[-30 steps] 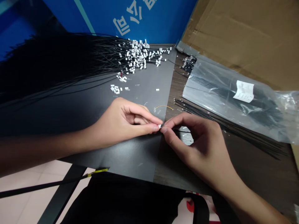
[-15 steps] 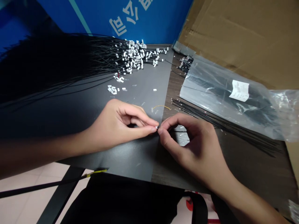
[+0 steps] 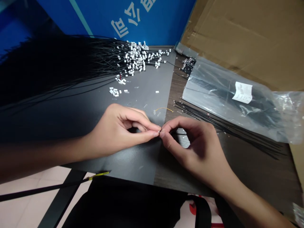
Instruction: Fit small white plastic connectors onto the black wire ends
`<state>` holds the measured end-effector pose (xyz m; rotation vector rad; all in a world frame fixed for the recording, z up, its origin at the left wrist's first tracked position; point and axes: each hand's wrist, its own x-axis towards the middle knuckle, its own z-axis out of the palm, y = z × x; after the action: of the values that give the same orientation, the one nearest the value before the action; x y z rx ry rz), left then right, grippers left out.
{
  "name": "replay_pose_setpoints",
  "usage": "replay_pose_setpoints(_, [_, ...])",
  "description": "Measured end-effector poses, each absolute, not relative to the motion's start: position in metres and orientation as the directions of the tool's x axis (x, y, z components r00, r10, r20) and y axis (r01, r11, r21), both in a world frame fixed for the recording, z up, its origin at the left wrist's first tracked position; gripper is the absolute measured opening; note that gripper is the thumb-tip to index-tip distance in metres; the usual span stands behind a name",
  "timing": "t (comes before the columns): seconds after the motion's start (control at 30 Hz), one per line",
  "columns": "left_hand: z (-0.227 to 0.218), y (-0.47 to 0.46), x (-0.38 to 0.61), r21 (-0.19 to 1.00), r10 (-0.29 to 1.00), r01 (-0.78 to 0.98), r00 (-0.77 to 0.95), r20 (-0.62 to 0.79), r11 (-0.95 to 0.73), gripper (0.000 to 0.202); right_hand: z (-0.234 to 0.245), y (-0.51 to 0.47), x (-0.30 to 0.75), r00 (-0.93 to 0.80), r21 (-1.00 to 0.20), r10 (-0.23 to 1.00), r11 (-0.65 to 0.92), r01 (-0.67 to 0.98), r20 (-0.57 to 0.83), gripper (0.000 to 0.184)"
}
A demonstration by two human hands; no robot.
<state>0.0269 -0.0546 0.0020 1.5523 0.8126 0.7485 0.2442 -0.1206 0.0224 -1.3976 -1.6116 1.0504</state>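
My left hand is closed in a pinch on a small white connector housing, now almost wholly covered by the fingertips. Against those fingertips, the thumb and forefinger of my right hand pinch a black wire, whose length runs off to the right beneath the palm. Wire end and housing meet between the two hands, but how far one sits inside the other is hidden. Beyond my left hand lie loose white connector housings in a small cluster. Loose black wires with metal tips lie just past my right hand.
A large bundle of black wires with white connectors fills the back left. At right, a clear plastic bag holds more wires before a cardboard box. A thin yellow wire and tiny clear pieces are scattered mid-table. A blue panel stands behind.
My hands have drawn slightly closer together, with their fingertips now touching. The white housing, visible before at my left fingertips, is now mostly covered.
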Motion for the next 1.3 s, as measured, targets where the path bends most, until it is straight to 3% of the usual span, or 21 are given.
replay_pose_setpoints(0.33, [0.003,-0.055,0.029,0.996,0.833,0.045,0.552,0.039,-0.076,0.024,0.023,-0.118,0.245,-0.144,-0.933,0.99,0.063,0.356,0.012,0.011])
replay_pose_setpoints(0.53, [0.001,-0.051,0.031,0.999,0.817,-0.03,0.577,-0.019,0.045,0.029,0.028,-0.116,0.248,-0.131,-0.956,0.991,0.019,0.294,-0.021,0.012])
replay_pose_setpoints(0.87, [-0.002,-0.048,0.029,0.978,0.776,-0.113,0.627,-0.065,0.173,0.025,0.021,-0.117,0.245,-0.133,-0.948,0.99,0.077,0.31,0.037,0.014])
replay_pose_setpoints(1.0, [0.002,-0.044,0.027,0.983,0.758,-0.167,0.651,0.053,0.074,0.023,0.021,-0.119,0.243,-0.102,-0.912,0.986,0.159,0.378,0.13,0.016])
replay_pose_setpoints(1.17, [0.014,-0.037,0.024,0.962,0.725,-0.273,0.667,0.175,0.019,0.003,0.03,-0.125,0.245,-0.136,-0.809,0.941,0.336,0.483,0.31,0.006])
replay_pose_setpoints(1.3, [0.041,-0.016,0.003,0.921,0.816,-0.387,0.547,0.185,0.05,0.02,0.033,-0.125,0.251,-0.094,-0.708,0.902,0.391,0.588,0.421,0.011])
